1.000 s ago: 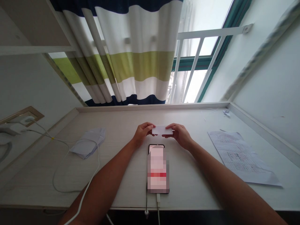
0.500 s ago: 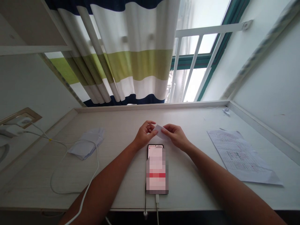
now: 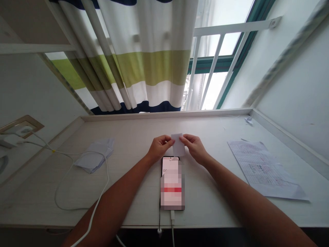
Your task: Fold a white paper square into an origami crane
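Between my two hands a small white piece of paper point(image 3: 178, 146) stands nearly upright, just beyond the top of the phone. My left hand point(image 3: 160, 147) pinches its upper left edge between thumb and fingers. On the opposite edge, my right hand point(image 3: 194, 146) grips it the same way. Whether the paper is folded in layers I cannot tell. Below it lies the phone point(image 3: 170, 185), screen up, most of its display pixelated, with a white charging cable point(image 3: 172, 219) plugged into its near end.
A pile of white paper sheets point(image 3: 94, 156) lies at the left, under a looping white cable point(image 3: 108, 175) that crosses my left forearm. At the right are written-on sheets point(image 3: 264, 171). A crumpled paper scrap point(image 3: 248, 120) sits in the far right corner. A wall socket point(image 3: 24, 129) is at left.
The small paper has turned from a slanted position to nearly upright, showing more of its face. My hands now hold it by opposite side edges. The view has tilted slightly.
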Action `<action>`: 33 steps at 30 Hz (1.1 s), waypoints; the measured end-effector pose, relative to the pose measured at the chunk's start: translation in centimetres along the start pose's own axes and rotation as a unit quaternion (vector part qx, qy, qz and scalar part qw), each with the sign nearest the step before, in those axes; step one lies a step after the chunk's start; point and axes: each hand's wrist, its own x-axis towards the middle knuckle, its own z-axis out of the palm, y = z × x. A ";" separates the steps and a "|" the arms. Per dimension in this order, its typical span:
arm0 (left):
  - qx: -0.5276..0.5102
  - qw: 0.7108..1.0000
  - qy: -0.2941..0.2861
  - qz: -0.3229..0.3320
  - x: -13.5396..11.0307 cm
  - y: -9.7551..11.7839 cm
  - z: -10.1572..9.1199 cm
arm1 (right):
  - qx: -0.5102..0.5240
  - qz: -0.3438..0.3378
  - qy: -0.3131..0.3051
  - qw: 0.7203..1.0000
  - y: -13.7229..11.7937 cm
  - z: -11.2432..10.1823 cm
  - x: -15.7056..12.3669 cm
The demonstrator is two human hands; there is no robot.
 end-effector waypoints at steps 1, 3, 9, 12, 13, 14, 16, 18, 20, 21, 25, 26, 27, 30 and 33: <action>-0.007 1.000 -0.002 0.003 0.0 0.1 0.1 | -0.002 -0.002 0.004 1.000 -0.1 0.1 -0.1; -0.017 1.000 -0.001 0.006 -0.1 0.2 0.2 | -0.008 -0.005 0.010 1.000 -0.1 0.2 -0.1; -0.031 1.000 0.001 0.003 -0.2 0.5 0.3 | 0.031 -0.007 0.027 0.999 -0.1 0.2 -0.1; -0.035 0.999 0.003 -0.002 -0.2 0.6 0.3 | 0.026 -0.012 0.032 0.999 -0.2 0.1 0.0; -0.035 0.999 0.004 -0.004 -0.2 0.6 0.3 | 0.019 -0.014 0.032 0.999 -0.2 0.1 0.0; -0.034 0.999 0.006 -0.005 -0.2 0.6 0.4 | 0.013 -0.016 0.033 0.999 -0.2 0.1 -0.1; -0.033 0.999 0.010 -0.005 -0.2 0.6 0.4 | 0.004 -0.021 0.038 0.999 -0.1 0.0 -0.1; -0.029 0.999 0.015 -0.001 -0.2 0.6 0.4 | 0.007 -0.026 0.042 0.999 0.0 0.0 -0.1; -0.023 1.000 0.019 0.005 -0.2 0.5 0.4 | 0.018 -0.030 0.038 0.999 0.1 0.1 0.0; -0.019 1.000 0.020 0.007 -0.2 0.4 0.4 | 0.025 -0.031 0.033 0.999 0.2 0.1 0.0; -0.003 1.000 0.024 0.009 -0.1 -0.1 0.3 | 0.024 -0.027 0.037 0.999 0.4 0.1 0.1; -0.001 1.000 0.023 0.008 0.0 -0.2 0.3 | 0.023 -0.025 0.045 0.998 0.5 0.1 0.2; -0.001 1.000 0.022 0.007 -0.1 -0.3 0.2 | 0.024 -0.025 0.052 0.998 0.6 0.1 0.3; -0.005 1.000 0.013 0.000 -0.1 -0.3 0.3 | 0.030 -0.035 0.065 0.997 0.8 -0.1 0.4; -0.006 1.000 0.009 -0.001 -0.3 0.1 0.6 | 0.023 -0.055 0.074 0.995 0.8 -0.2 0.5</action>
